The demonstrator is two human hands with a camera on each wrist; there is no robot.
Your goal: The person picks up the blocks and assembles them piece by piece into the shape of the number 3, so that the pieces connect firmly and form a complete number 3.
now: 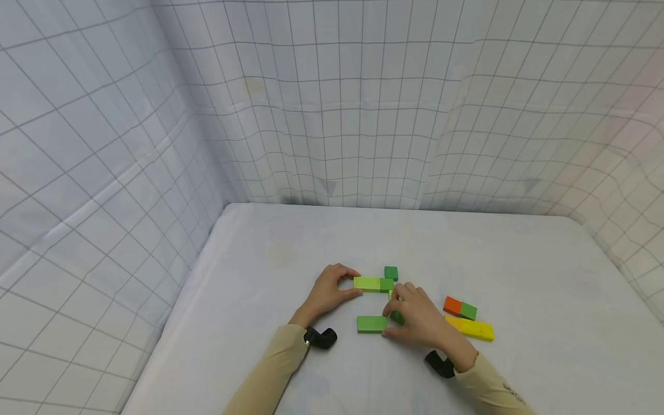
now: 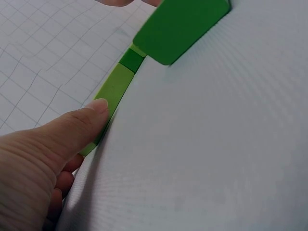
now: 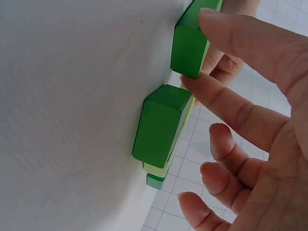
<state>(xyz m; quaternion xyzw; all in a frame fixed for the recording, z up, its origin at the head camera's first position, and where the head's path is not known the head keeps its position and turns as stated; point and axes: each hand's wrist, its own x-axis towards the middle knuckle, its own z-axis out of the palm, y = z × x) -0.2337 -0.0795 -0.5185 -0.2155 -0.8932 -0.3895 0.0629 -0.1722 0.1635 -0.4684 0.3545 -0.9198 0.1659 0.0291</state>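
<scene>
My left hand [image 1: 327, 293] pinches the left end of a light green block [image 1: 367, 284], thumb on the near side and fingers behind. A short darker green block [image 1: 386, 285] adjoins that block's right end. Nearer me lies a green block [image 1: 371, 324], its right end pinched between thumb and index finger of my right hand [image 1: 417, 316]. In the right wrist view the thumb and index finger sit on opposite sides of this green block [image 3: 186, 50], the other fingers loosely bent. Partly hidden under the right hand is another dark green block [image 1: 396, 317], with light green beyond it.
A small dark green block [image 1: 391, 273] sits behind the row. To the right lie an orange-red block [image 1: 452, 306], a green block [image 1: 468, 311] touching it, and yellow blocks [image 1: 474, 328]. White gridded cloth [image 1: 332, 115] hangs behind and beside the white-covered table [image 1: 249, 242].
</scene>
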